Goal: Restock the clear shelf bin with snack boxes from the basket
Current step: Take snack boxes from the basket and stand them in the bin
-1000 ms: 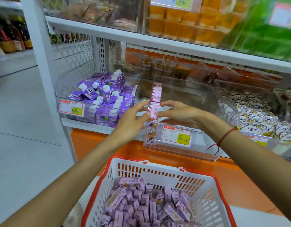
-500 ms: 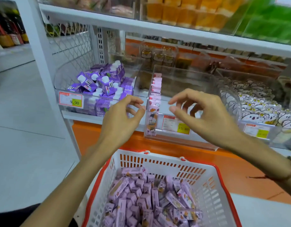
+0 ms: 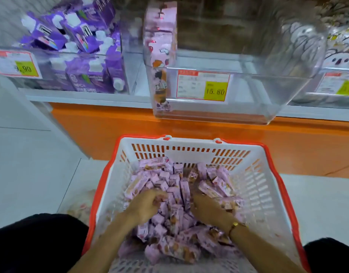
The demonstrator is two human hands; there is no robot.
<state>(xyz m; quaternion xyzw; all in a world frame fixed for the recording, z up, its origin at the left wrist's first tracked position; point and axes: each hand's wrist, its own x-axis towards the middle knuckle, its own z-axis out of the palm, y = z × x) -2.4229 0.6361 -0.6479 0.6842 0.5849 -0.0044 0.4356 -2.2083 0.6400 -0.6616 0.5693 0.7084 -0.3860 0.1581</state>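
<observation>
A white basket with a red rim sits in front of me, heaped with several pink snack boxes. Both my hands are down in the pile. My left hand has its fingers curled around boxes at the left of the heap. My right hand digs in on the right, its fingertips buried among the boxes. Above, the clear shelf bin holds one upright row of pink boxes against its left wall.
A bin of purple drink cartons stands left of the clear bin, and a bin of white patterned packs stands right of it. A price tag reading 15.80 is on the clear bin's front. Below runs the orange shelf base.
Both hands left the row of boxes in the clear bin and dropped into the basket. My view tilted down toward the basket.
</observation>
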